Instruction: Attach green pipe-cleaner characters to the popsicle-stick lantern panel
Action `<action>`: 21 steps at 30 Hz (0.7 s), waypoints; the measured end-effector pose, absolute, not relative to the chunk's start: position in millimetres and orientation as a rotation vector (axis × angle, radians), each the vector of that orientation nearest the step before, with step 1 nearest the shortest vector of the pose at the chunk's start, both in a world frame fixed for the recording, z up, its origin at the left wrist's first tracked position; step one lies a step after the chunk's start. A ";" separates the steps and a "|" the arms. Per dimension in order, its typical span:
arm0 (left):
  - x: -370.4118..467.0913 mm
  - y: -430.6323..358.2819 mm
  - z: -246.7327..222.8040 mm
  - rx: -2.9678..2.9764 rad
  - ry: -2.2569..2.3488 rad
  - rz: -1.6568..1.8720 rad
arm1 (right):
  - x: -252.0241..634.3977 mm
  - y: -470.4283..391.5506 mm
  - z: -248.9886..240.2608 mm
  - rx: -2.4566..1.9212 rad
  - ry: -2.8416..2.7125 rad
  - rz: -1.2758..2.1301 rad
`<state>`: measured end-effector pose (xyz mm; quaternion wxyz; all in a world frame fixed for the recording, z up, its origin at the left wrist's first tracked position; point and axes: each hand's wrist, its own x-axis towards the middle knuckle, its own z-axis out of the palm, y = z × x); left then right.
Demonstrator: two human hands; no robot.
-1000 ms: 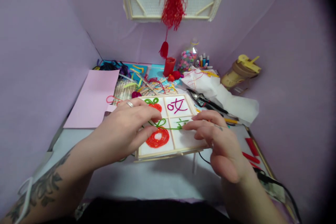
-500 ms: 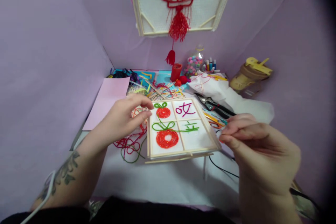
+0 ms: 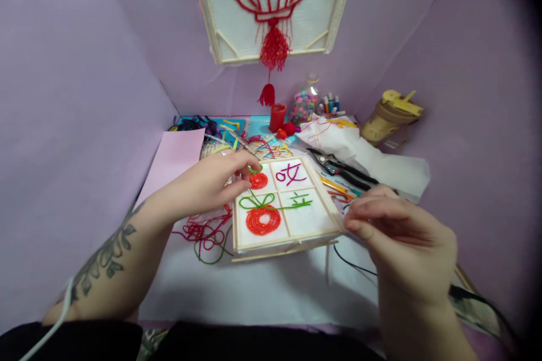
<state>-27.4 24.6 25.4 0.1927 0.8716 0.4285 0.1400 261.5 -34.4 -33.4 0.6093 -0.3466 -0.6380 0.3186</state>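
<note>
A square frame of thin wooden sticks point(image 3: 284, 219) with a white backing and a cross divider lies in front of me. Yarn shapes sit in its panes: a big red ring point(image 3: 263, 221) with green loops point(image 3: 257, 201), a smaller red round point(image 3: 259, 181), purple strokes point(image 3: 290, 175) and green strokes point(image 3: 300, 201). My left hand point(image 3: 224, 180) hovers at the upper left pane, thumb and curled fingers apart, partly covering the small green loops. Off the frame's right edge, my right hand point(image 3: 402, 237) pinches thumb against fingers; whatever they hold is too small to make out.
Tangled red yarn point(image 3: 209, 231) lies left of the frame, beside a pink sheet point(image 3: 173, 152). Black-handled pruning shears point(image 3: 342, 169) and white paper point(image 3: 385, 163) lie to the right. Behind stand a red cylinder point(image 3: 278, 117), a jar of pompoms point(image 3: 304, 106) and a yellow-lidded cup point(image 3: 392, 118).
My left hand has moved in over the upper left pane, covering part of the small green loops. My right hand remains pinched, slightly nearer the frame. The whole view has shifted a little.
</note>
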 end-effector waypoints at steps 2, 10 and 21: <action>-26.9 22.9 26.4 2.445 1.199 0.402 | 259.8 -34.1 -32.1 -0.793 -1.455 0.726; -26.0 15.7 35.4 2.457 1.138 0.528 | 254.4 -31.2 -14.7 -0.843 -1.781 0.583; -30.0 23.2 24.5 2.362 1.128 0.505 | 220.0 -19.3 12.4 -0.839 -2.055 0.348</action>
